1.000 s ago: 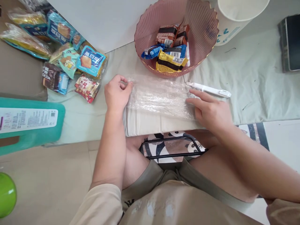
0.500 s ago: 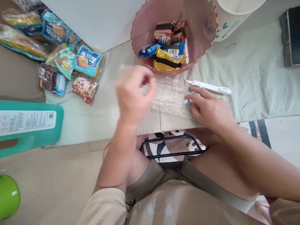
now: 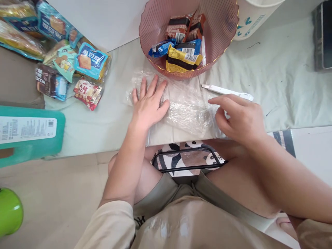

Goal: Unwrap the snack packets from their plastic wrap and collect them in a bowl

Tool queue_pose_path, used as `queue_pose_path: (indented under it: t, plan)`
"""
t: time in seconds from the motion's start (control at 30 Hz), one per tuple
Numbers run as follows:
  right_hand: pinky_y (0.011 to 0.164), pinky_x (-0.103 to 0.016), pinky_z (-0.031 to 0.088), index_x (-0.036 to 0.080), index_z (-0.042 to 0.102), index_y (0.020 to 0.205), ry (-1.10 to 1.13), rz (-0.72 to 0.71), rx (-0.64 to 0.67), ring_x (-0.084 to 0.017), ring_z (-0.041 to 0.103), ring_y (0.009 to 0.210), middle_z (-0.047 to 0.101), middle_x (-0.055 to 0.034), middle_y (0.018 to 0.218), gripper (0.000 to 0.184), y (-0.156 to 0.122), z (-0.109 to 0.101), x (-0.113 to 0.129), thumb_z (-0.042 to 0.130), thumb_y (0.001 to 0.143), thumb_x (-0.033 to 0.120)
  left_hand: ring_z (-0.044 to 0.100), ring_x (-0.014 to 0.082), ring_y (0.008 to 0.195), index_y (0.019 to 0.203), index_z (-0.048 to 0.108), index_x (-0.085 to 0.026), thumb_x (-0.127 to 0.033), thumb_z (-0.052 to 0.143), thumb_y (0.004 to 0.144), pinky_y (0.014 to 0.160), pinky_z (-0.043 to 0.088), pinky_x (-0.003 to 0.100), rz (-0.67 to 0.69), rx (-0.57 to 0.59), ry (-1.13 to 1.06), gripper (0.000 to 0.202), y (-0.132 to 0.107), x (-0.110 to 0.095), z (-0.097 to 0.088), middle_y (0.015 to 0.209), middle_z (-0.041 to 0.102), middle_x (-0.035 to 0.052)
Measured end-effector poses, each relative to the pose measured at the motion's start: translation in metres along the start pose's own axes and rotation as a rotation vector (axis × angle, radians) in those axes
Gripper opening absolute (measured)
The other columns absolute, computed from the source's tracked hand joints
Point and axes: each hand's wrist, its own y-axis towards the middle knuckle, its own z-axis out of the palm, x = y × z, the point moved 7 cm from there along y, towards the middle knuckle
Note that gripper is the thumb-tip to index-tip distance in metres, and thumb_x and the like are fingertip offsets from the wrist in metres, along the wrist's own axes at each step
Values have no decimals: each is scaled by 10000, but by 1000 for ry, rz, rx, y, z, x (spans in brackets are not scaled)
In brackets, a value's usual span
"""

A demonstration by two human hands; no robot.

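A crinkled sheet of clear plastic wrap (image 3: pixel 189 109) lies on the pale green cloth (image 3: pixel 272 76) in front of me. My left hand (image 3: pixel 149 103) rests flat on the wrap's left part, fingers stretched out and apart. My right hand (image 3: pixel 240 117) hovers at the wrap's right edge with fingers curled and the index finger pointing left; nothing shows in it. A white pen-like cutter (image 3: pixel 228 91) lies just beyond my right hand. Behind the wrap stands a pink ribbed bowl (image 3: pixel 223 31) holding several wrapped snacks (image 3: pixel 181 52).
Several snack packets (image 3: pixel 75 72) are piled at the left on the cloth. A teal box (image 3: pixel 28 133) sits at the left edge, a green ball (image 3: pixel 10 211) below it. A white cup (image 3: pixel 252 17) and a dark device (image 3: pixel 323 38) stand at the back right.
My left hand let go of the wrap's left corner, swung right through the air, and now lies flat on the wrap. My right hand lifted slightly off its right edge.
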Motion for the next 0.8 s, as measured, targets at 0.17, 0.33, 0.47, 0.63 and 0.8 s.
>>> queue_pose_path:
  t: [0.17,0.33,0.47,0.63,0.8]
  plan:
    - [1036,-495,513,262,699,1247,218,-337,142,-303,667,1206,750,-85,1282,435,-5,5,11,514,867,160,209,403,1643,1638,371,-365,-339,572,895,1312,58,707,74,156,29,770,-19,-18,-11,1756,307,25]
    - [1221,-633,348,271,613,1435,273,-557,398,-386,428,1521,587,-73,1568,613,-31,24,37,645,823,250,203,387,1647,1595,447,-368,-278,577,840,1315,54,687,157,206,79,772,-30,-24,-16,1752,315,1]
    - [1250,-707,266,328,553,1511,132,-532,470,-429,310,1589,433,-54,1694,790,-43,42,44,754,759,194,181,371,1655,1588,458,-371,-277,556,856,1322,52,657,184,227,59,745,-30,-22,-13,1757,302,-21]
    - [1265,-594,287,389,729,1228,80,-576,351,-328,400,1561,551,43,1606,376,-35,45,44,598,943,183,183,345,1657,1576,466,-386,-287,507,903,1330,53,636,180,231,-12,682,-27,-20,-14,1741,341,-49]
    - [1202,-518,343,282,734,987,329,-647,240,-261,555,1449,752,-12,1336,215,-25,26,50,524,1031,296,222,369,1642,1519,529,-387,-267,539,818,1328,29,657,237,32,-58,710,-33,-26,-34,1679,448,-52]
